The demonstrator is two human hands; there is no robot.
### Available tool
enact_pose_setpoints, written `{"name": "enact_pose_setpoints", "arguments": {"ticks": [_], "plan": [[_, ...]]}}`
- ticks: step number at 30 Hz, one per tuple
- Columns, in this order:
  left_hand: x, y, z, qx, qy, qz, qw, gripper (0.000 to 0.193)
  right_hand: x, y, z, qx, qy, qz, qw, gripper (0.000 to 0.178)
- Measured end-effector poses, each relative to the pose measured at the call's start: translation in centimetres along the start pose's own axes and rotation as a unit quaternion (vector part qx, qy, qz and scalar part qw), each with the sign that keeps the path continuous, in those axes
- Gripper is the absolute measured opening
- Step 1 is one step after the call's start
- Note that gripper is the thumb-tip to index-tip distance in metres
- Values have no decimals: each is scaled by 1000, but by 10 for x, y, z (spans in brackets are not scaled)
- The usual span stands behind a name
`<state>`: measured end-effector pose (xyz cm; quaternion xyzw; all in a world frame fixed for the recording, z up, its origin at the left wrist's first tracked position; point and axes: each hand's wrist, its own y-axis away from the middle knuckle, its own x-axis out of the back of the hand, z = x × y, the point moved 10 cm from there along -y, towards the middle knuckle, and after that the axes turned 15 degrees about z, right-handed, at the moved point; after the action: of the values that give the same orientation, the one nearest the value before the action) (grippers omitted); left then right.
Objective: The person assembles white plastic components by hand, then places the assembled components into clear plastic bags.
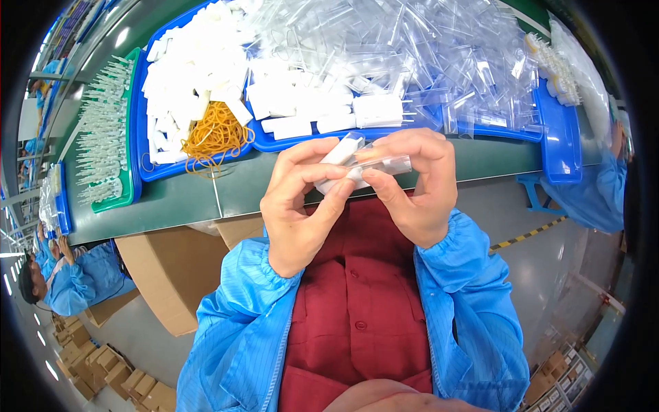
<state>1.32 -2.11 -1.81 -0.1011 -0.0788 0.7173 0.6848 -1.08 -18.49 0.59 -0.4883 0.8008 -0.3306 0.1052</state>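
Both hands meet in front of my chest, at the bench's near edge. My left hand (299,204) pinches a small white rolled piece (341,152) between thumb and fingers. My right hand (419,187) grips a clear plastic sleeve (398,165), whose open end points right. The left end of the sleeve lies against the white material at my fingertips; whether something is inside it, I cannot tell. Just beyond the hands, white rolled pieces (295,96) lie in a blue tray, and a heap of clear plastic sleeves (439,55) fills the tray beside them.
Yellow rubber bands (218,134) lie in the left blue tray (159,169). A green tray (125,196) with rows of small clear-and-white parts stands farther left. At right is a narrow blue tray (563,151). Cardboard boxes (165,275) sit below the bench; co-workers in blue (82,281) are at both sides.
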Motion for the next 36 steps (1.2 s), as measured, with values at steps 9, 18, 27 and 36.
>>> {"name": "enact_pose_setpoints", "arguments": {"ticks": [9,18,27,36], "plan": [[9,-7,1,8,-15,19,1000,26,-12,-24,16,-163,-113,-95,976,26],[7,-5,7,7,-21,-10,1000,33,-19,-21,22,-210,-128,-130,960,20],[7,-1,12,35,107,-72,991,34,-3,-25,26,-253,-179,-113,944,29],[10,3,29,-85,21,-86,992,37,-12,-1,17,-213,-177,-121,953,43]]}}
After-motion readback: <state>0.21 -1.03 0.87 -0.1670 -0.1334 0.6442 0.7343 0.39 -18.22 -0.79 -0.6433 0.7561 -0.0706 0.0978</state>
